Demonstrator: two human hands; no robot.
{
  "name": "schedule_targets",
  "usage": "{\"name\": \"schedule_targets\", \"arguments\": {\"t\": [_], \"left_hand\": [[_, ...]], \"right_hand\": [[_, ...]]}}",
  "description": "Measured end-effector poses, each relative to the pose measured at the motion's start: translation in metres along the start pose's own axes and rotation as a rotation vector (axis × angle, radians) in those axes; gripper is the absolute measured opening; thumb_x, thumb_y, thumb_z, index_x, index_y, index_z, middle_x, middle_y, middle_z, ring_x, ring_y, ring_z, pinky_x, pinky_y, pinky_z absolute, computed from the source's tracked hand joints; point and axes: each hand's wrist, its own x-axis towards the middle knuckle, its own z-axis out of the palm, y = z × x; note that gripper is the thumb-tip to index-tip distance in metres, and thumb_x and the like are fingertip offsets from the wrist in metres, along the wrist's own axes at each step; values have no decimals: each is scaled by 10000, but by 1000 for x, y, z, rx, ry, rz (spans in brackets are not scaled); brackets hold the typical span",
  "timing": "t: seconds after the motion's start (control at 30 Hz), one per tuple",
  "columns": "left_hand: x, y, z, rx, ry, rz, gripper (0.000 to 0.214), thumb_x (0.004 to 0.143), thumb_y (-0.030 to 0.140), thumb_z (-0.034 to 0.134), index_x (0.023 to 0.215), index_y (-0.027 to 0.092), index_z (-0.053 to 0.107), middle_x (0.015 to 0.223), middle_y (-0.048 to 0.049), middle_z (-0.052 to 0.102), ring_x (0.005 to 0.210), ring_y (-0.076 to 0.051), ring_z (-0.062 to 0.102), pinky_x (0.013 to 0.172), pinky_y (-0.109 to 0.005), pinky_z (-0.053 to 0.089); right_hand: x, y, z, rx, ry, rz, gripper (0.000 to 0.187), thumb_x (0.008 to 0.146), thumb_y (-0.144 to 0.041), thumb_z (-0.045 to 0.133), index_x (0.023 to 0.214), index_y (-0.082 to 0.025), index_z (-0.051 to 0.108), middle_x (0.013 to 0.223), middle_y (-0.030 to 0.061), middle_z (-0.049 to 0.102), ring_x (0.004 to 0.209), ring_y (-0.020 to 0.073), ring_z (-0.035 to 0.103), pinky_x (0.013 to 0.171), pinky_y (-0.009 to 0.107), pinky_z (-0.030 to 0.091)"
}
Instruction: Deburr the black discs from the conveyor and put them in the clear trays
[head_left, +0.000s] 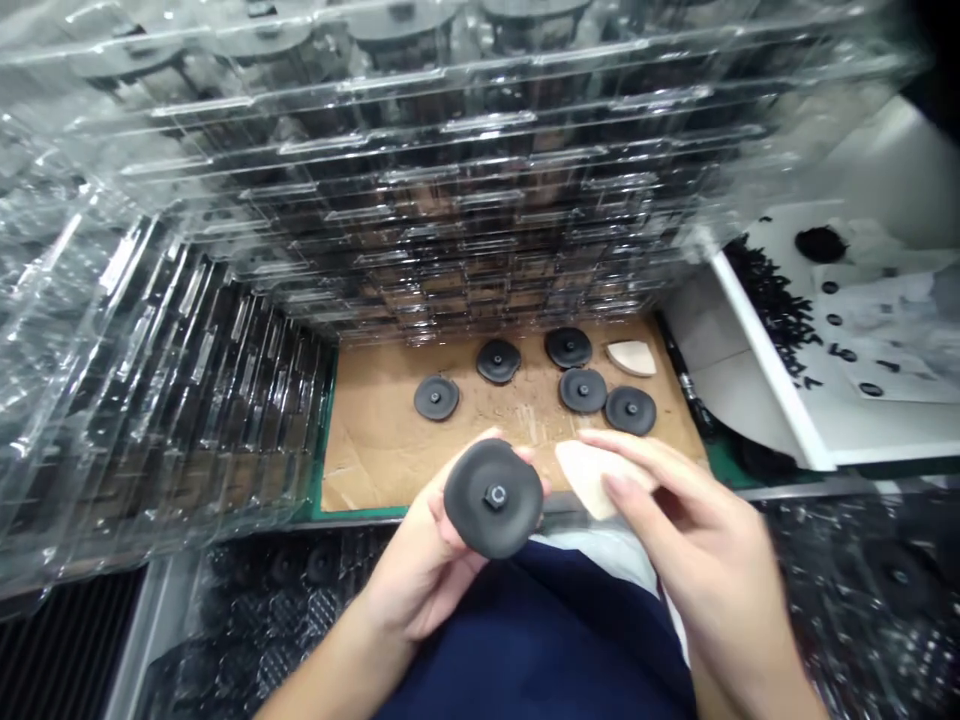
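In my left hand (pixel 424 570) is a black rounded disc (pixel 480 525) with a small metal-centred hub facing up. My right hand (pixel 697 530) pinches a cream-coloured wedge-shaped pad (pixel 589 475), just to the right of the disc and apart from it. Beyond both hands lies a brown cardboard sheet (pixel 375 450). Several similar black discs rest on it, among them one at the left (pixel 436 398) and one at the right (pixel 631 410). A second cream pad (pixel 632 357) lies near the sheet's far right corner.
Tall stacks of clear plastic trays (pixel 450 190) rise behind the cardboard and on the left (pixel 142 330). At right, a white-edged surface (pixel 885 420) carries a heap of small black parts (pixel 772 310). More trays with discs (pixel 300 590) sit low, nearer my body.
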Motion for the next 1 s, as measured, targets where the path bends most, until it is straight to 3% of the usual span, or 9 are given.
{"name": "schedule_targets", "arguments": {"t": [0.07, 0.13, 0.2, 0.3, 0.5, 0.73, 1.0], "left_hand": [[1, -1, 4, 55, 38, 50, 524, 694, 228, 791, 1192, 262, 631, 1183, -48, 698, 1054, -204, 661, 896, -249, 524], [2, 0, 7, 111, 71, 70, 437, 743, 224, 747, 1167, 264, 646, 1149, -35, 710, 1052, -209, 658, 907, -268, 514], [2, 2, 6, 137, 89, 82, 445, 690, 245, 792, 1116, 270, 668, 1101, -19, 723, 1013, -218, 672, 893, -289, 521], [1, 7, -1, 137, 123, 139, 608, 513, 264, 894, 1080, 284, 675, 1090, -6, 725, 975, -215, 687, 849, -268, 537], [-3, 5, -4, 90, 84, 133, 607, 601, 282, 853, 1165, 293, 629, 1199, -29, 690, 1092, -219, 646, 946, -271, 495], [-2, -1, -2, 11, -25, 137, 582, 626, 242, 839, 1170, 282, 637, 1181, -20, 705, 1059, -195, 669, 922, -231, 512], [-2, 0, 2, -22, -62, 149, 599, 634, 209, 835, 1192, 257, 623, 1198, -36, 696, 1045, -177, 675, 933, -231, 504]], "right_hand": [[3, -28, 0, 5, 44, -234, 272, 873, -135, 575, 1109, -237, 663, 1060, 33, 727, 917, 182, 675, 794, 294, 555], [6, -46, 4, 22, -49, -452, 284, 873, -87, 534, 1118, -163, 654, 966, 62, 741, 819, 171, 674, 772, 298, 556], [8, -50, 7, 25, -164, -512, 253, 880, -88, 509, 1074, -120, 668, 846, 65, 736, 720, 159, 658, 698, 293, 555], [10, -30, 4, -12, -268, -372, 205, 878, -119, 535, 994, -163, 698, 764, 20, 719, 651, 136, 650, 625, 257, 542], [4, 20, -3, -25, -128, -66, 184, 893, -233, 565, 1012, -223, 705, 1026, 42, 744, 880, 180, 714, 583, 209, 567], [4, 20, -2, -13, -92, -37, 190, 887, -260, 580, 1029, -248, 706, 1060, 31, 736, 958, 201, 700, 515, 190, 541], [2, 18, 2, -11, -131, -80, 188, 902, -244, 565, 1044, -248, 688, 1051, 15, 734, 936, 167, 696, 600, 188, 548]]}}
